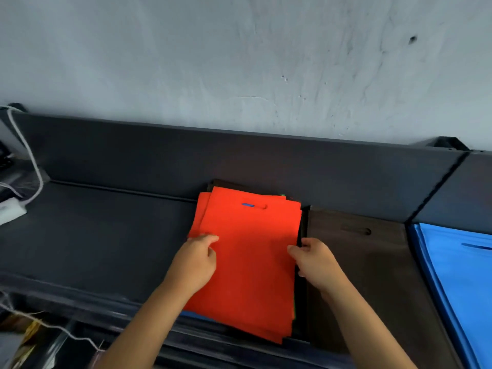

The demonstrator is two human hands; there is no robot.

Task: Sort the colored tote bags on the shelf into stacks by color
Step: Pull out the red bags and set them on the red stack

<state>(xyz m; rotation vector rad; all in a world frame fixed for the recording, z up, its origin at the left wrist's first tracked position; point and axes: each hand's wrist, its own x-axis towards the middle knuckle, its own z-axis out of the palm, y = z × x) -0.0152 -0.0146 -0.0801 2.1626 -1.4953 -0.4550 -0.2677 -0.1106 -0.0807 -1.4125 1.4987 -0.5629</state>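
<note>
A mixed pile of flat tote bags lies on the dark shelf (93, 235), with a red tote bag (250, 262) on top; blue shows through its handle slot and at the pile's lower left corner, green at its right edge. My left hand (197, 262) pinches the red bag's left edge. At the bag's right edge, my right hand (316, 262) grips it with curled fingers. To the right of the pile lies a stack of dark brown tote bags (372, 262), and further right a stack of blue tote bags (458, 275).
A raised dark back panel (239, 161) runs behind the shelf, below a grey wall. At the far left are a white cord (29, 161) and a small white box (10, 211). String and clutter sit below the shelf's front lip at lower left.
</note>
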